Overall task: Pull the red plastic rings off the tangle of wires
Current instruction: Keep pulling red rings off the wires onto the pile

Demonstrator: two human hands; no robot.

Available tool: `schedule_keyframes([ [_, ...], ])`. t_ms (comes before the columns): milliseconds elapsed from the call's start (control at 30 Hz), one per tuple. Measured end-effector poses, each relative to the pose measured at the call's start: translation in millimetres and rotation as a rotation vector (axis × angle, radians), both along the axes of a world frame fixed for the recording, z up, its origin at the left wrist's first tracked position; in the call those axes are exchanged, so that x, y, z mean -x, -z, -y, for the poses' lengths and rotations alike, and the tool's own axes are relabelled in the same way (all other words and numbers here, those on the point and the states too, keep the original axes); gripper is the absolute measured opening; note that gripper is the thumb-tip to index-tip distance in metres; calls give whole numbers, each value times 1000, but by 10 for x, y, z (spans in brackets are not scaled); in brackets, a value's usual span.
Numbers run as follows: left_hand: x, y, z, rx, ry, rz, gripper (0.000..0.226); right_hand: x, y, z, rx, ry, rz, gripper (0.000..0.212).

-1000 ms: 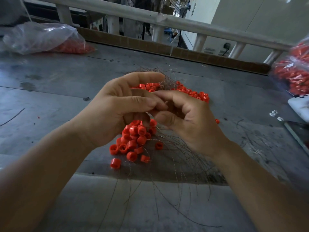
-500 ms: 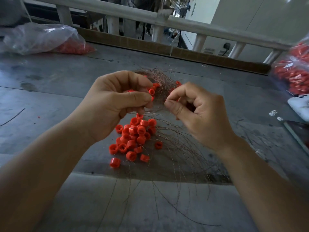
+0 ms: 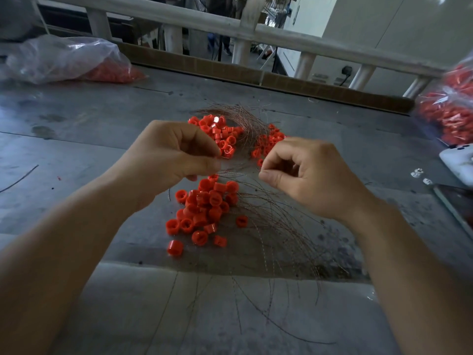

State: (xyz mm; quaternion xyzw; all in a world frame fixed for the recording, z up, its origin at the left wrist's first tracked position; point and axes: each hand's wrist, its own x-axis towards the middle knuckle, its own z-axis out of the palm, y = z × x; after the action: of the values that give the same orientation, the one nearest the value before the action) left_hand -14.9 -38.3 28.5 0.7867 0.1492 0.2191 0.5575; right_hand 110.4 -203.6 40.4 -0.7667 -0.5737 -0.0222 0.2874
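We record a scuffed grey metal table (image 3: 76,149) and a white railing (image 3: 281,34) across the top of frame. Left hand (image 3: 174,155) pinches wires (image 3: 243,116); right hand (image 3: 307,175) curled, grasp indeterminable.

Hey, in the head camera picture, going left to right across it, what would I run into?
Clear plastic bag → left hand, pinching wires → right hand → bag of red rings at the right edge.

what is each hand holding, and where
Left hand pinches thin wire strands between thumb and forefinger. Right hand is curled; whether it holds anything cannot be told.
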Motion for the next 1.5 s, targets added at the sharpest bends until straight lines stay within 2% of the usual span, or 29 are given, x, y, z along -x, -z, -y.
schedule_keyframes([
  [100,-13,40,4,-111,51,-124,22,-21,35,-5,167,2,17,18],
  [167,-18,43,11,-105,72,-131,10,-33,48,-10,235,6,16,18],
  [233,-24,57,-12,-93,29,-100,18,-42,50,-1,278,10,3,17],
  [300,-55,92,-60,-134,-70,-86,7,-44,38,7,304,15,-21,15],
  [400,-107,172,-133,-346,-217,-85,25,-38,15,9,288,25,-46,37],
  [500,-156,221,-171,-500,-320,-102,25,-42,-14,13,220,59,-51,51],
  [567,-190,260,-230,-559,-360,-114,12,-57,-18,19,187,86,-37,47],
  [633,-242,304,-283,-620,-368,-152,23,-81,-6,20,190,119,-23,36],
  [733,-310,343,-330,-603,-332,-194,36,-103,11,16,196,154,-20,24],
  [867,-390,382,-332,-647,-172,-247,50,-114,7,12,185,190,-15,21],
  [1000,-441,442,-332,-671,-81,-379,57,-110,19,2,181,198,-11,20],
  [1067,-439,448,-334,-695,-103,-388,56,-115,19,-1,177,205,-10,19],
  [1233,-414,415,-337,-710,-270,-251,43,-164,32,4,150,261,16,20],
  [1500,-398,403,-363,-746,-341,-288,35,-188,79,-26,121,297,4,19],
])
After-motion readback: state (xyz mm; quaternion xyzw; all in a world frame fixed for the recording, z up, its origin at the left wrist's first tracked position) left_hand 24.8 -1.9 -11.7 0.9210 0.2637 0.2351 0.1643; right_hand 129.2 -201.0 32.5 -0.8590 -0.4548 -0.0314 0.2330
